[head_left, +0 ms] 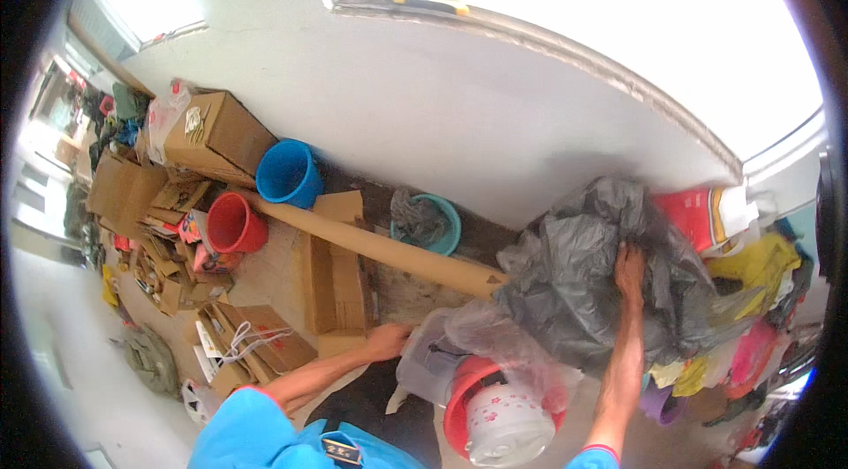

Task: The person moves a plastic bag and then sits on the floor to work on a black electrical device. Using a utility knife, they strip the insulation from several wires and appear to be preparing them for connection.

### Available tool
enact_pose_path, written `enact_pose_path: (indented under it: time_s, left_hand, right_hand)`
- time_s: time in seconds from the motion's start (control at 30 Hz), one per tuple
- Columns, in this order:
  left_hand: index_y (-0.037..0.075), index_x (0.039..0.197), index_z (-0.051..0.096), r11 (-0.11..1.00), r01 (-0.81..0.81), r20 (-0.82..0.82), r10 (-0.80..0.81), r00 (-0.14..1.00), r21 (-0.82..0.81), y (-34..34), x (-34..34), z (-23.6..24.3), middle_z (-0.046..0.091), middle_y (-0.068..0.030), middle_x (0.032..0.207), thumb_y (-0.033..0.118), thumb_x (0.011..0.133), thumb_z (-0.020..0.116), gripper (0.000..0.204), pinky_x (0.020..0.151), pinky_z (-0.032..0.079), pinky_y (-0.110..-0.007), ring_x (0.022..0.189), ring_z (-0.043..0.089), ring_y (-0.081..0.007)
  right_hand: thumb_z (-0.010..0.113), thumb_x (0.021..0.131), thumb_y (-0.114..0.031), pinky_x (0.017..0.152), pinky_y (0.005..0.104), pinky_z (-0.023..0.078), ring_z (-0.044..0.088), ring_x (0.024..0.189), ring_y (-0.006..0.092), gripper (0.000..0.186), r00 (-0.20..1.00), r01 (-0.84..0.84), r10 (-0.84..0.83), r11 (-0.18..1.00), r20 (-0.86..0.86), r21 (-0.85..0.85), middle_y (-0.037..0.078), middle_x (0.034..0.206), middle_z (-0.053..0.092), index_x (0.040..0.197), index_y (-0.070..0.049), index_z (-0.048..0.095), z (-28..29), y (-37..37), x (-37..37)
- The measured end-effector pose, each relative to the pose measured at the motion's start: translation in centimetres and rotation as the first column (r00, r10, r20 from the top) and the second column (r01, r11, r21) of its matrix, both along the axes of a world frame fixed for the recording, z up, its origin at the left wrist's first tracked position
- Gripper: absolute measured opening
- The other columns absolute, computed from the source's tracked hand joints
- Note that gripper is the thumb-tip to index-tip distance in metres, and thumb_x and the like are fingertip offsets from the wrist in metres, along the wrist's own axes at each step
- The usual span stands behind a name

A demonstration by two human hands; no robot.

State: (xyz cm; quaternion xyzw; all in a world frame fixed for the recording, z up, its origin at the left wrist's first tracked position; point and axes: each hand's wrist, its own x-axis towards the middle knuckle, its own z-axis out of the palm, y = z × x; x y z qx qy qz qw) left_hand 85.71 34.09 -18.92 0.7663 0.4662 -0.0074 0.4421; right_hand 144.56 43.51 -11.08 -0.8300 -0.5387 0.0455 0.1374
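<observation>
My right hand (pixel 630 273) is closed on a large, crumpled grey plastic bag (pixel 565 266) that bulges up beside the wall. At the left edge of a clear plastic box (pixel 422 370), my left hand (pixel 389 342) has its fingers curled against the rim; the fingertips are hard to make out. A sheet of clear plastic film (pixel 512 341) drapes from the box toward the grey bag. Just below it, close to my body, a white bucket with pink flower prints (pixel 508 420) sits tilted in a red basin (pixel 457 416).
A long cardboard tube (pixel 380 248) lies across the floor. Around it are an open carton (pixel 336 283), a blue bucket (pixel 289 174), a red bucket (pixel 236 223) and a teal basin (pixel 446 222) holding grey plastic. Flattened cardboard (pixel 256 345) lies left; colourful bags (pixel 751 354) crowd the right.
</observation>
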Motion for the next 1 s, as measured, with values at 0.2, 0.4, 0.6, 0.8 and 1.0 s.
enact_pose_path:
  time_s: [0.2, 0.4, 0.6, 0.8, 1.0]
  left_hand:
    - [0.0, 0.079, 0.069, 0.88, -0.468, -0.424, 0.454, 0.784, 0.077, -17.0, -31.3, -6.4, 0.066, -0.0255, 0.079, 0.027, 0.078, 0.063, 0.028, 0.068, 0.05, -0.052, 0.078, 0.064, -0.0448]
    - [-0.004, 0.088, 0.068, 0.008, -0.941, -0.5, 0.846, 0.187, -0.338, -27.9, -37.3, -4.7, 0.068, -0.0163, 0.074, 0.002, 0.082, 0.059, 0.012, 0.05, 0.053, -0.042, 0.058, 0.066, -0.0295]
    - [-0.007, 0.091, 0.06, -0.146, -0.773, -0.299, 0.953, 0.058, -0.617, -31.5, -32.7, -3.7, 0.063, -0.0163, 0.068, -0.003, 0.082, 0.062, 0.01, 0.044, 0.05, -0.035, 0.053, 0.063, -0.0269]
    - [-0.001, 0.094, 0.065, -0.316, -0.823, -0.499, 0.865, -0.046, -0.471, -38.8, -29.8, -2.9, 0.067, -0.014, 0.074, 0.01, 0.09, 0.063, 0.011, 0.049, 0.054, -0.035, 0.059, 0.066, -0.0231]
    - [-0.002, 0.104, 0.067, -0.32, -0.821, -0.553, 0.833, -0.008, -0.472, -40.8, -28.3, -2.0, 0.073, -0.0148, 0.088, 0.021, 0.092, 0.065, 0.026, 0.055, 0.057, -0.035, 0.067, 0.07, -0.0223]
  right_hand:
    - [0.052, 0.096, -0.035, 0.095, 0.0496, 0.046, 0.058, 0.112, 0.0442, 0.047, 0.971, 0.054, 0.037, 0.927, 0.234, -0.37, 0.029, 0.12, 0.06, 0.125, 0.001, 0.058, 14.7, 2.1, -4.3]
    - [0.055, 0.095, -0.031, 0.09, 0.0471, 0.05, 0.062, 0.107, 0.0406, 0.041, 0.854, -0.497, 0.435, 0.845, 0.285, 0.198, 0.025, 0.121, 0.062, 0.121, 0.0, 0.061, 26.4, 15.0, -21.6]
    - [0.054, 0.098, -0.025, 0.084, 0.0424, 0.055, 0.065, 0.096, 0.0321, 0.038, 0.765, -0.602, 0.507, 0.782, 0.397, 0.161, 0.021, 0.113, 0.062, 0.123, 0.003, 0.058, 26.6, 32.2, -35.1]
    - [0.055, 0.095, -0.014, 0.08, 0.0392, 0.057, 0.064, 0.099, 0.0273, 0.029, 0.767, -0.574, 0.513, 0.817, 0.384, 0.054, 0.018, 0.112, 0.062, 0.119, 0.002, 0.061, 25.2, 39.1, -39.9]
    - [0.064, 0.088, -0.016, 0.088, 0.0442, 0.056, 0.061, 0.109, 0.0346, 0.032, 0.652, -0.458, 0.373, 0.888, 0.661, -0.048, 0.018, 0.114, 0.06, 0.115, 0.001, 0.06, 25.1, 42.2, -39.3]
